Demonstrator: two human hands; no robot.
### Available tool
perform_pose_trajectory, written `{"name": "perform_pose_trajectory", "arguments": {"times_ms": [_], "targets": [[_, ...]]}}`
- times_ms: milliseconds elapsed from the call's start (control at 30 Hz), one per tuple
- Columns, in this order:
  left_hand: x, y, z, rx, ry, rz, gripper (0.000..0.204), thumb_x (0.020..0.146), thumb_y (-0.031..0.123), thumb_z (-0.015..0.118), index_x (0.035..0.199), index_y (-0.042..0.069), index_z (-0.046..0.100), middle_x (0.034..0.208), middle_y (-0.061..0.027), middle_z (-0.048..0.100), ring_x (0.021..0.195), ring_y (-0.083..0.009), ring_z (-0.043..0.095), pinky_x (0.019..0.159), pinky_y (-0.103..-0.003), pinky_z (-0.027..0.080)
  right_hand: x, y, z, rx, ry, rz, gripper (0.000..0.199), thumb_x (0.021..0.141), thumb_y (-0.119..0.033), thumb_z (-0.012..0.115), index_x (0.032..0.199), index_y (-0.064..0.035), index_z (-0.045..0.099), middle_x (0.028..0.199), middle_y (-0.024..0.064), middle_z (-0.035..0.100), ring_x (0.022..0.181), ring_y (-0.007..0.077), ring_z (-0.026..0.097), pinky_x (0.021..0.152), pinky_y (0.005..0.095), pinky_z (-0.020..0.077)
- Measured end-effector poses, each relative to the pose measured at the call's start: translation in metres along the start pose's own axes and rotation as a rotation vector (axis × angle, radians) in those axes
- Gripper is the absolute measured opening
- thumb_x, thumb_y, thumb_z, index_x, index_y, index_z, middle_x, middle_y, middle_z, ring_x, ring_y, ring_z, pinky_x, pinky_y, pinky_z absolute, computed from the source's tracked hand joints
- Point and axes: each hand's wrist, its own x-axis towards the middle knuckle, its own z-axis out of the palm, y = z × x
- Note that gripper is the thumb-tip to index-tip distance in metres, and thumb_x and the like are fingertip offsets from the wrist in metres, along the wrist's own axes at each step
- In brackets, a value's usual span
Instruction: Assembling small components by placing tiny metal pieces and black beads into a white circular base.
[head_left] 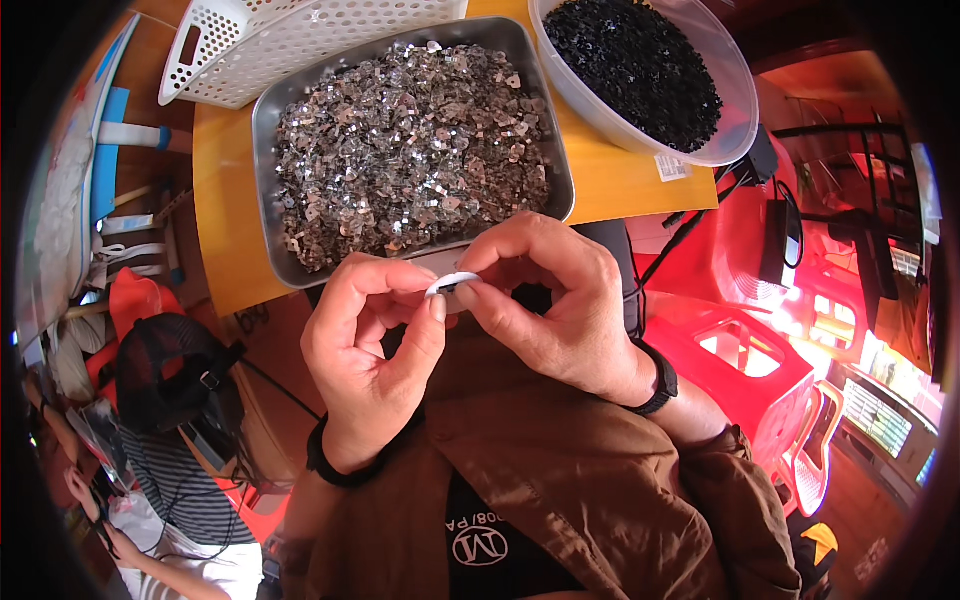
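Observation:
Between my two hands is a small white curved piece (453,280) with a dark part along its underside; its exact kind is too small to make out. My left hand (375,340) pinches its left end between thumb and forefinger. At the other end, my right hand (545,300) grips it the same way. Both hands are just in front of a metal tray (264,170) heaped with small shiny metal clips (415,150). Beyond it to the right, a clear plastic tub (742,95) holds many small black parts (635,75).
A white perforated basket (300,45) is behind the tray on the yellow table (225,230). Red plastic stools (740,370) stand at the right, with black cables (665,250) by the table edge. Another person in a striped top (185,485) and a dark cap (165,370) sits at the left.

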Motion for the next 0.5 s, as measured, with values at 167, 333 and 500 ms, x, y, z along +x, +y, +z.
{"name": "perform_pose_trajectory", "arguments": {"times_ms": [167, 333, 500], "targets": [[0.0001, -0.0018, -0.0013, 0.060, -0.017, 0.020, 0.020, 0.076, -0.012, 0.063, 0.092, -0.003, 0.055, 0.088, -0.0060, 0.054, 0.077, -0.0100, 0.060, 0.068, -0.021, 0.052, 0.0008, -0.0015, 0.0009, -0.024, -0.003, 0.023, 0.014, 0.072, 0.001, 0.068, 0.084, -0.0019, 0.061, 0.079, 0.0054, 0.060, 0.066, 0.0113, 0.062, 0.054, 0.0225, 0.0497], [0.0017, -0.0002, -0.0005, 0.122, -0.004, 0.024, 0.021, 0.072, -0.012, 0.065, 0.088, -0.002, 0.055, 0.086, -0.0047, 0.054, 0.076, -0.0087, 0.059, 0.066, -0.020, 0.052, 0.0013, -0.0034, 0.0001, -0.074, 0.018, 0.019, 0.013, 0.069, 0.000, 0.069, 0.078, -0.0027, 0.060, 0.072, 0.0050, 0.059, 0.063, 0.0122, 0.062, 0.053, 0.0240, 0.0497], [0.0017, -0.0053, -0.0029, 0.096, 0.016, -0.004, 0.019, 0.071, -0.012, 0.066, 0.084, -0.002, 0.055, 0.083, -0.0044, 0.055, 0.073, -0.0081, 0.059, 0.063, -0.020, 0.051, 0.0032, 0.0004, 0.0012, -0.068, 0.005, 0.001, 0.013, 0.070, 0.001, 0.069, 0.077, -0.0020, 0.058, 0.072, 0.0040, 0.059, 0.063, 0.0101, 0.061, 0.054, 0.0227, 0.0502]]}}
